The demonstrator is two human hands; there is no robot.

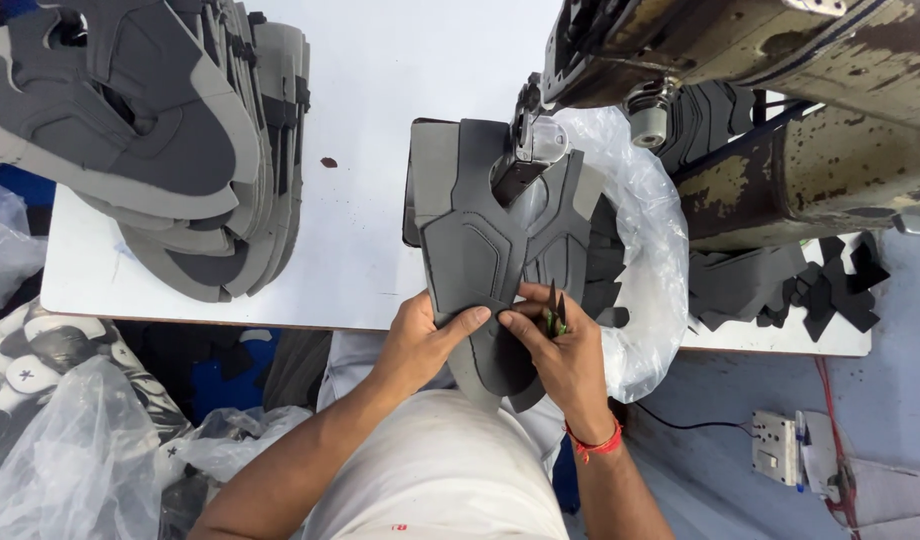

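Many grey shoe pieces [170, 140] sit in a pile on the left of the white desk [370, 110]. In the middle, the left hand [420, 335] pinches the near edge of a dark grey shoe piece [480, 240] that lies under the sewing machine [760, 90]. The right hand [565, 350] grips the same piece and also holds small green snips [556, 312]. Small black scraps [800, 285] lie far right.
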